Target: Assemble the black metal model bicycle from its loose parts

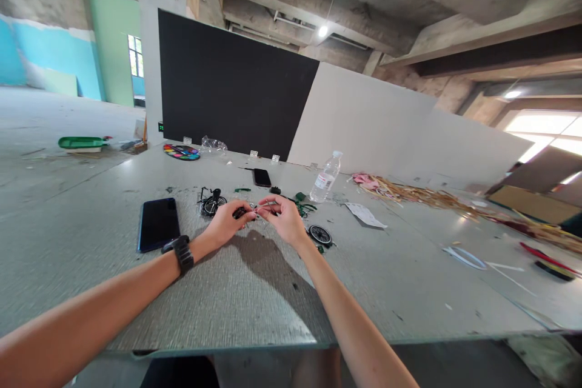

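Over the middle of the table, my left hand (226,222) is closed around a small dark part (239,212). My right hand (285,219) meets it fingertip to fingertip, pinched on something too small to make out. Just left of my left hand stands a black miniature bicycle (212,201). Green plastic pieces (307,207) lie beyond my right hand, partly hidden by it. A small black spoked wheel (320,234) rests to the right of my right wrist. Behind the hands is a short green strip (242,190).
A large phone (159,224) lies left and a smaller phone (262,177) behind. A clear plastic bottle (326,177) stands right of centre, near a paper sheet (365,215). A paint palette (182,152) is at the back left; wooden strips (418,194) are piled right.
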Demonstrator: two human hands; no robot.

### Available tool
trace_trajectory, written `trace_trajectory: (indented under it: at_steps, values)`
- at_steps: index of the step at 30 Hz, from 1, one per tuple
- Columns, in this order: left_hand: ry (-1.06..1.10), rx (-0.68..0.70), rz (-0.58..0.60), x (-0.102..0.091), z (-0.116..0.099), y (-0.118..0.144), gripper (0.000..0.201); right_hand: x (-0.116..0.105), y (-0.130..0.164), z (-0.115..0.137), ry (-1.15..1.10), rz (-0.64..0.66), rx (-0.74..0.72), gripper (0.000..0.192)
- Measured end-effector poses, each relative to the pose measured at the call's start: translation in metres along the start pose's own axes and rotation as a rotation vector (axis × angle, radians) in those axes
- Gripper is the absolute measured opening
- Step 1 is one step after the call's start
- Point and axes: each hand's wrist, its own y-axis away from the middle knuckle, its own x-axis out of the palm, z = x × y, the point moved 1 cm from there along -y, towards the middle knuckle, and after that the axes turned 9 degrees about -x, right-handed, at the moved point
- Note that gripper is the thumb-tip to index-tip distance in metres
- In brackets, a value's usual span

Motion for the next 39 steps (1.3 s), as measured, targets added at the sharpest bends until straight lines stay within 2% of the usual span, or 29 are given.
trace_trajectory:
  at_steps: [8, 12, 14, 17, 20, 22, 26, 33, 39]
  values:
    - [0.046, -0.025, -0.054, -0.001, 0.003, -0.003, 0.030, 0.011, 0.006, 0.002, -0.346, -0.009, 0.233, 0.043]
    - [0.055, -0.022, -0.037, -0.001, 0.002, -0.002, 0.032, 0.013, 0.007, 0.004, -0.437, -0.054, 0.279, 0.045]
    - [0.103, -0.027, -0.025, 0.000, 0.002, -0.002, 0.037, 0.012, 0.007, 0.005, -0.443, -0.082, 0.283, 0.046]
    - [0.362, -0.076, 0.003, 0.002, 0.002, -0.001, 0.056, 0.010, 0.006, 0.002, -0.370, -0.109, 0.263, 0.046]
    - [0.636, -0.156, 0.051, 0.003, 0.004, 0.000, 0.076, 0.009, 0.004, -0.003, -0.262, -0.102, 0.158, 0.046]
    - [0.701, -0.187, 0.081, 0.003, 0.006, 0.000, 0.082, 0.011, 0.003, -0.006, -0.197, -0.065, 0.078, 0.044]
    - [0.663, -0.182, 0.074, 0.002, 0.011, -0.001, 0.084, 0.018, 0.004, -0.010, -0.118, 0.033, 0.017, 0.039]
    - [0.547, -0.150, 0.053, 0.003, 0.009, 0.001, 0.083, 0.023, 0.006, -0.013, -0.104, 0.057, 0.014, 0.033]
    - [0.507, -0.123, 0.060, 0.003, 0.008, 0.002, 0.080, 0.023, 0.005, -0.014, -0.060, 0.081, 0.015, 0.036]
